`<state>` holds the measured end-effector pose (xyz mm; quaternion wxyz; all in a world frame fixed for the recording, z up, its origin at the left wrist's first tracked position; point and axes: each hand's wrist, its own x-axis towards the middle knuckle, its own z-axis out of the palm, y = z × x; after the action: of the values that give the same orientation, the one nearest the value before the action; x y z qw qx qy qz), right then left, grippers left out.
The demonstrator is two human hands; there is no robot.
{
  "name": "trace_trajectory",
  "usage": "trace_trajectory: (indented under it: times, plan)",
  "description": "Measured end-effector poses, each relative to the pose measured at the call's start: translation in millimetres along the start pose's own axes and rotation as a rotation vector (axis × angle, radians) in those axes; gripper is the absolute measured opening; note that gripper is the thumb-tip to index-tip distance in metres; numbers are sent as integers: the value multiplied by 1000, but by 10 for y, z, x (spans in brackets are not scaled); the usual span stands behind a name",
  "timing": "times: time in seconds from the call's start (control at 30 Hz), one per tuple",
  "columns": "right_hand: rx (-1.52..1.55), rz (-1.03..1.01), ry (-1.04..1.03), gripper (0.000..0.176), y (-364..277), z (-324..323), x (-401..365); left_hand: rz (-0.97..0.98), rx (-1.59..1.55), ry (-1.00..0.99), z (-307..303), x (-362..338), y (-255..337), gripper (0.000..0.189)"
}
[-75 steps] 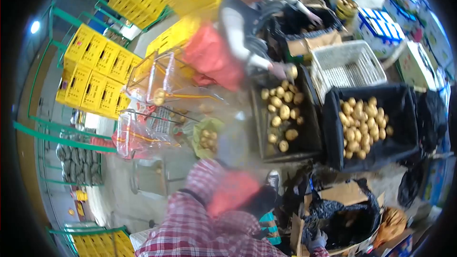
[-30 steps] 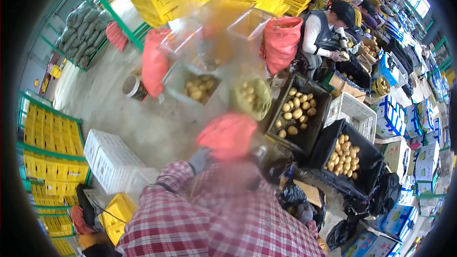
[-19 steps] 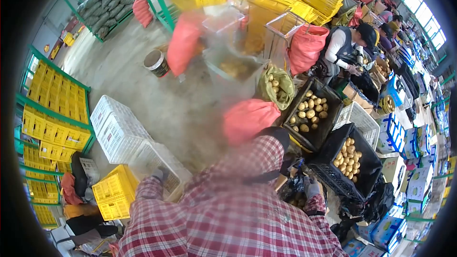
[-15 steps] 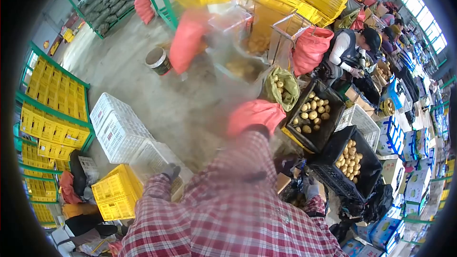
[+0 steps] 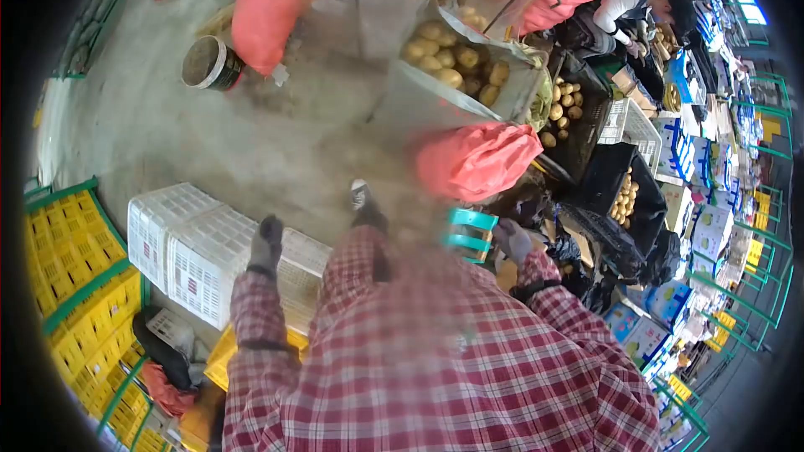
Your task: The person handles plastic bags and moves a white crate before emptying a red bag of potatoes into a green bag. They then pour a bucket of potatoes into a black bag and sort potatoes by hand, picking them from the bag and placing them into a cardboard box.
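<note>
My left hand, in a grey glove, hangs over the edge of a white plastic crate, fingers loosely extended with nothing visible in them. My right hand, gloved too, is beside a teal plastic stool. Its fingers are loosely apart and appear to hold nothing. Ahead of that hand stands a red mesh sack, its top gathered. Beyond the sack, a large pale bag lies open with potatoes inside. One of my shoes shows on the floor.
Stacked white crates stand at the left, near yellow crates in green racks. A bucket and a tall red sack are ahead. Black-lined crates with potatoes line the right. A co-worker bends over farther back.
The view has tilted down and shifted forward, bringing the potato bag closer. The teal stool and my shoe now show. My left hand is farther forward along the white crates.
</note>
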<state>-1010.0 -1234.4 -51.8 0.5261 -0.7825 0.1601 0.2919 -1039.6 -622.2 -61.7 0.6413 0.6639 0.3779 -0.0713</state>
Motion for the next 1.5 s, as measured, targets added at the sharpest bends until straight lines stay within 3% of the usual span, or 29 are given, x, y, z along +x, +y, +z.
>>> trace_trajectory:
  times: [0.03,0.07,0.1,0.13,0.17,0.2,0.23,0.27,0.33,0.4,0.43,0.5,0.53,0.6,0.67,0.73,0.83,0.9,0.97,1.03,1.1,1.17,1.2,1.23,1.27,1.37,1.4,1.47,1.5]
  plan:
    - [29,115,90,35,-346,166,182,-11,340,-36,-403,113,-15,23]
    - [507,183,124,35,-269,271,511,-56,436,51,-533,77,166,24]
    - [721,207,70,35,-262,255,717,-175,514,61,-754,174,152,29]
    - [931,245,20,35,-251,240,920,-157,420,39,-917,288,48,29]
    - [775,241,-10,29,-266,219,1008,-139,327,22,-1025,431,-121,30]
    - [620,235,-40,25,-285,197,1096,-103,45,65,-1019,606,-311,30]
    - [651,270,55,26,-225,198,1179,-350,-552,-109,-1172,956,-652,27]
    - [544,336,187,23,-431,270,1195,-212,-129,-123,-941,982,-484,22]
    - [310,445,367,22,-702,337,1225,-359,-214,-324,-478,1275,-401,18]
    - [112,429,434,26,-455,184,1400,-115,-20,-538,157,1402,-97,25]
    - [46,407,479,28,-323,79,1490,480,643,-533,732,1130,396,31]
    - [-50,342,569,32,-13,-146,1731,-579,-179,-668,1405,1243,477,33]
    - [-77,279,615,35,229,-290,1889,-200,72,-952,1796,1216,395,35]
    - [-120,114,707,40,994,-660,2383,174,461,-1276,2859,1138,365,41]
    - [-232,510,845,43,940,-730,2625,308,693,-1213,3616,832,440,49]
    - [-259,780,907,98,-71,-650,2601,629,859,-936,4290,576,318,56]
    - [-305,754,735,92,482,-771,2931,825,1054,-694,4702,576,-216,63]
    - [-53,644,636,73,402,-816,2700,636,1125,-791,4716,910,-924,63]
    - [244,311,797,49,367,-790,2431,323,1104,-933,4571,885,-410,53]
    - [766,-82,941,36,328,-816,2119,219,799,-851,4508,933,-284,43]
    - [1186,-335,766,40,401,-860,1799,204,373,-654,4352,965,-456,35]
    - [1289,-492,525,41,-59,-802,1685,169,232,-852,4384,888,-145,31]
    - [1293,-523,438,39,-196,-747,1687,271,229,-1059,4508,724,193,32]
    - [1253,-478,430,38,-240,-652,1610,365,201,-1265,4632,549,544,34]
    - [1198,-412,416,36,-266,-531,1534,311,178,-1259,4698,484,497,30]
    - [929,-184,413,32,-21,-210,1140,91,133,-931,4492,614,-142,19]
    - [805,-101,415,30,183,-134,945,209,293,-864,4340,740,-338,14]
    - [522,10,382,28,613,26,666,407,658,-750,3999,701,4,14]
    - [888,97,437,27,652,251,648,487,876,-710,3644,581,431,14]
